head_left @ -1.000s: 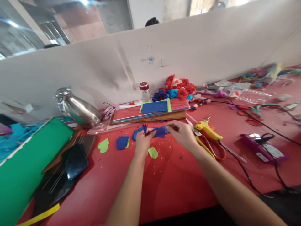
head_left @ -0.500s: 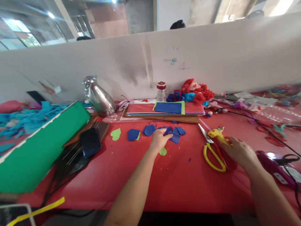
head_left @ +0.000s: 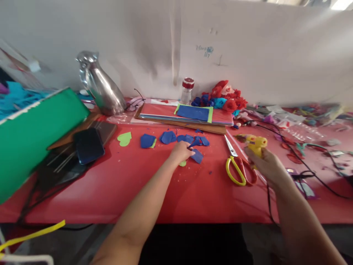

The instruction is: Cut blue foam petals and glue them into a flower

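**Glue gun lifted, cord and scissors close by**

I see the yellow glue gun point(head_left: 255, 144) in the right hand point(head_left: 266, 163), fingers wrapped tight around its grip, nozzle pointing left and held just above the red table point(head_left: 193, 198). Its black cord point(head_left: 268, 198) runs down past the wrist and off the front edge of the table.

The left hand point(head_left: 180, 151) rests on the table among the blue paper petals point(head_left: 193, 141), fingertips pinched together on something small and dark; I can't tell what it is. One petal lies just beside that hand.

Risks as I judge them:
- The tip is probably hot; the left fingers pin small pieces, so glue laid close to them could burn skin.
- The cord hangs under the forearm and could snag, jerking the gun off aim.
- The scissors point(head_left: 237, 165) lie just left of the gun with blades open, so a low sweep toward the petals could knock them.
- Loose petals are light and could stick to a drip or scatter if the arm brushes them.
- More cables point(head_left: 317, 176) cross the table to the right and could tangle.

Further out: a stack of coloured sheets point(head_left: 190, 116), a small jar point(head_left: 187, 90), paper flowers point(head_left: 220, 99), a metal jug point(head_left: 102, 86).
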`<act>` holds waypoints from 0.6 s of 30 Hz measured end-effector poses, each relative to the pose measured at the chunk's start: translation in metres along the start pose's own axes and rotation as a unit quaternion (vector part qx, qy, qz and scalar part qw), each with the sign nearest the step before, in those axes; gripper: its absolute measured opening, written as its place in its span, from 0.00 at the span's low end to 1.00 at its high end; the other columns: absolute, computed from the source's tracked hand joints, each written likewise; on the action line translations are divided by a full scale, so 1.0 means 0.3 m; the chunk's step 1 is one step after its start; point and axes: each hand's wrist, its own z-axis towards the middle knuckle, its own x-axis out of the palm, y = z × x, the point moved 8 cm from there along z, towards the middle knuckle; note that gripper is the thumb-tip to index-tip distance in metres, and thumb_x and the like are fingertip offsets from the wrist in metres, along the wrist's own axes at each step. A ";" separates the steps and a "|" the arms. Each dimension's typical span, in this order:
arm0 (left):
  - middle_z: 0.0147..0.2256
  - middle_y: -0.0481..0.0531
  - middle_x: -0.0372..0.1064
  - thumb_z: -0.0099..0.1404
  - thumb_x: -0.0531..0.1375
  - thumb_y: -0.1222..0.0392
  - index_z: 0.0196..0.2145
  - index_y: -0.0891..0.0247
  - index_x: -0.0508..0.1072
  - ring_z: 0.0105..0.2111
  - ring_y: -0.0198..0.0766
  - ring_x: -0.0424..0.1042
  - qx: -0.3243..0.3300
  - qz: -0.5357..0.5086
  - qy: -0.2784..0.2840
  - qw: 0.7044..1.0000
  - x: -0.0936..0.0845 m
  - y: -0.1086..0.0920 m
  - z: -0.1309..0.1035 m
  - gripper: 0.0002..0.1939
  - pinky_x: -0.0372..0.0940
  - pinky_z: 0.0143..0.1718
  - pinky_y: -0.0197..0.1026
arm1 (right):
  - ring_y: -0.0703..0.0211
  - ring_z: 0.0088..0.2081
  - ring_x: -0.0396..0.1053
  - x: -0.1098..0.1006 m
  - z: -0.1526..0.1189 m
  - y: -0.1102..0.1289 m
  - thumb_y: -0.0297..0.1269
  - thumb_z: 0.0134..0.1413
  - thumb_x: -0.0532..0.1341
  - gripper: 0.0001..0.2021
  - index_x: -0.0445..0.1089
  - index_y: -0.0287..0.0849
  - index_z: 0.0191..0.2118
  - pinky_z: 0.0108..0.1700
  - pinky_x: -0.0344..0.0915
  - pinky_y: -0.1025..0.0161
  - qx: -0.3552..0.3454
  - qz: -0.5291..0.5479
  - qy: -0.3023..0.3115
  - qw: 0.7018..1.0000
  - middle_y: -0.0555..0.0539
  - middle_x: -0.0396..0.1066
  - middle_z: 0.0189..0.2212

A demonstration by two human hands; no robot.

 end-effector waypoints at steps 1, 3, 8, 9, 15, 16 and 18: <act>0.16 0.47 0.67 0.42 0.67 0.69 0.15 0.61 0.71 0.23 0.38 0.67 -0.001 -0.004 -0.002 1.000 -0.001 -0.001 0.002 0.08 0.62 0.33 0.40 | 0.60 0.18 0.61 0.032 -0.030 0.008 0.62 0.44 0.57 0.22 0.62 0.45 0.25 0.20 0.58 0.62 0.025 0.038 0.042 0.998 0.48 0.65 0.18; 0.16 0.47 0.66 0.41 0.67 0.69 0.14 0.60 0.71 0.22 0.38 0.67 0.001 -0.014 -0.008 1.000 -0.003 -0.006 0.003 0.09 0.61 0.33 0.40 | 0.64 0.16 0.58 0.092 -0.087 0.034 0.66 0.41 0.57 0.26 0.61 0.44 0.22 0.18 0.55 0.64 0.041 0.073 0.107 0.991 0.50 0.63 0.15; 0.15 0.49 0.64 0.40 0.68 0.70 0.13 0.60 0.71 0.23 0.41 0.67 -0.001 -0.001 -0.013 1.000 -0.001 -0.014 0.000 0.10 0.60 0.32 0.41 | 0.67 0.14 0.52 0.223 -0.174 0.079 0.69 0.46 0.51 0.29 0.63 0.43 0.22 0.17 0.50 0.66 0.010 0.124 0.217 0.968 0.53 0.58 0.12; 0.15 0.49 0.64 0.40 0.68 0.70 0.13 0.60 0.71 0.23 0.41 0.68 0.001 0.006 -0.013 1.000 -0.001 -0.017 0.000 0.10 0.60 0.32 0.41 | 0.66 0.15 0.53 0.241 -0.181 0.078 0.68 0.46 0.51 0.29 0.64 0.43 0.24 0.18 0.51 0.65 0.001 0.130 0.227 0.965 0.53 0.58 0.12; 0.17 0.51 0.68 0.41 0.68 0.66 0.13 0.60 0.71 0.24 0.43 0.69 0.019 0.058 -0.004 0.998 0.001 -0.030 0.005 0.09 0.60 0.31 0.40 | 0.63 0.17 0.56 0.294 -0.205 0.055 0.63 0.53 0.50 0.26 0.64 0.44 0.24 0.21 0.53 0.63 -0.040 0.123 0.260 0.957 0.52 0.59 0.14; 0.16 0.50 0.67 0.40 0.69 0.66 0.14 0.60 0.71 0.24 0.42 0.69 0.015 0.060 0.003 0.998 0.004 -0.028 0.006 0.09 0.60 0.30 0.40 | 0.63 0.17 0.56 0.294 -0.208 0.054 0.62 0.54 0.49 0.26 0.64 0.44 0.23 0.21 0.54 0.63 -0.042 0.117 0.258 0.958 0.51 0.59 0.14; 0.15 0.49 0.66 0.38 0.70 0.66 0.14 0.60 0.71 0.23 0.41 0.69 0.010 0.059 0.013 0.998 0.009 -0.025 0.007 0.10 0.60 0.29 0.39 | 0.64 0.18 0.55 0.291 -0.214 0.052 0.61 0.56 0.48 0.27 0.62 0.44 0.20 0.22 0.54 0.63 -0.045 0.111 0.257 0.959 0.51 0.59 0.14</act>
